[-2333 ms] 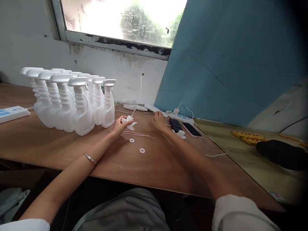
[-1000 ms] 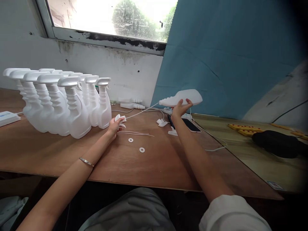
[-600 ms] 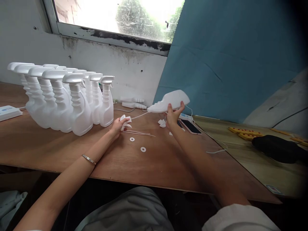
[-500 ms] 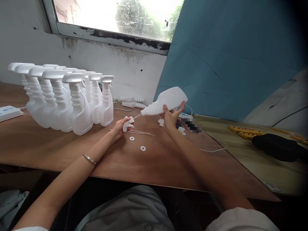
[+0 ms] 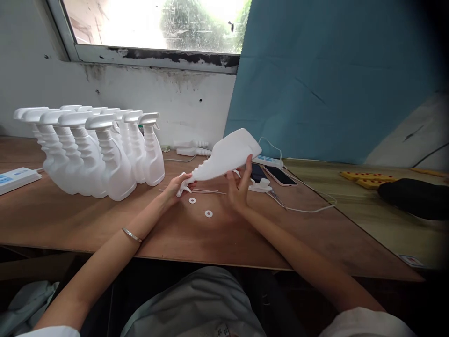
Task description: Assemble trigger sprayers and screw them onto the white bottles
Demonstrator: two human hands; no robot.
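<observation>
My left hand (image 5: 175, 188) is closed around a white trigger spray head (image 5: 184, 186). My right hand (image 5: 239, 189) grips a white plastic bottle (image 5: 229, 152), tilted with its base up to the right and its neck down to the left. The bottle's neck meets the spray head; whether the two are screwed together cannot be made out. Below them on the table lie thin white tubes (image 5: 210, 191) and two flat white rings, a nearer washer (image 5: 208, 214) and a farther washer (image 5: 192, 201). Another white spray head (image 5: 260, 186) rests right of my right hand.
Several white spray bottles (image 5: 115, 166) stand grouped on the left beside a power strip (image 5: 19, 179). At right lie a phone (image 5: 279, 176), a cable (image 5: 312, 210) and a black object (image 5: 414, 198). More bottles (image 5: 192, 151) lie by the wall.
My right hand has brought the bottle left and down onto the spray head. The tube that showed between them is no longer visible. The view has shifted slightly.
</observation>
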